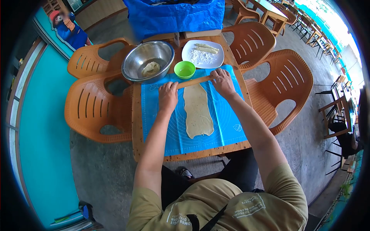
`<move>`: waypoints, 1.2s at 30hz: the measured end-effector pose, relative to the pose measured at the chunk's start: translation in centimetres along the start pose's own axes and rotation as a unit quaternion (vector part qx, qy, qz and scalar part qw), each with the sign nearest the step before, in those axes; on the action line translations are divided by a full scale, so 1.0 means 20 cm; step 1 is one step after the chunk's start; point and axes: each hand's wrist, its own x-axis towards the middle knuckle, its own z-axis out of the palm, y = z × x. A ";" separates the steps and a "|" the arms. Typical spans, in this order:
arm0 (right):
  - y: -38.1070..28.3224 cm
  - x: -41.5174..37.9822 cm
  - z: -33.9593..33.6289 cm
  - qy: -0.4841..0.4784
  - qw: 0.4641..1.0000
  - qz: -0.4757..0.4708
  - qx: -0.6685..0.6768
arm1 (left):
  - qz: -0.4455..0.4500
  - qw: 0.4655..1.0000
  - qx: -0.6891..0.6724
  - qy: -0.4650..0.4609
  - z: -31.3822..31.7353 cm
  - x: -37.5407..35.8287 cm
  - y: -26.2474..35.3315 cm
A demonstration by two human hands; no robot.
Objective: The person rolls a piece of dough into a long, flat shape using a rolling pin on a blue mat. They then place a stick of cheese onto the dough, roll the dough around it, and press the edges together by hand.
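A wooden rolling pin [194, 82] lies across the far end of a long flat sheet of dough [198, 111]. My left hand [168, 96] is closed on the pin's left end, and my right hand [222, 81] grips its right end. Under the dough spreads a blue mat [158, 131] with printed circles. Just beyond the pin stands a small green bowl [184, 70]. A steel bowl [148, 59] at the back left holds a lump of dough [151, 69]. On a white plate [188, 46] are white flour [202, 57] and rolled dough pieces [207, 48].
The wooden table [137, 142] has a blue plastic-covered box [175, 17] at its far end. Orange chairs [90, 107] stand along both sides. More tables and chairs are at the far right, with a dark-clothed person [348, 138] partly visible.
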 end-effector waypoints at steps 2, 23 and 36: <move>0.01 -0.01 -0.01 0.031 0.999 -0.023 -0.014 | 0.011 0.999 -0.021 0.044 -0.01 0.00 0.01; -0.25 -0.50 -0.36 -0.077 0.995 -0.037 0.056 | 0.031 0.987 -0.151 -0.034 -0.36 -0.44 0.14; -0.20 -0.63 -0.44 -0.033 0.999 -0.004 0.035 | 0.013 0.987 -0.153 0.043 -0.26 -0.35 0.14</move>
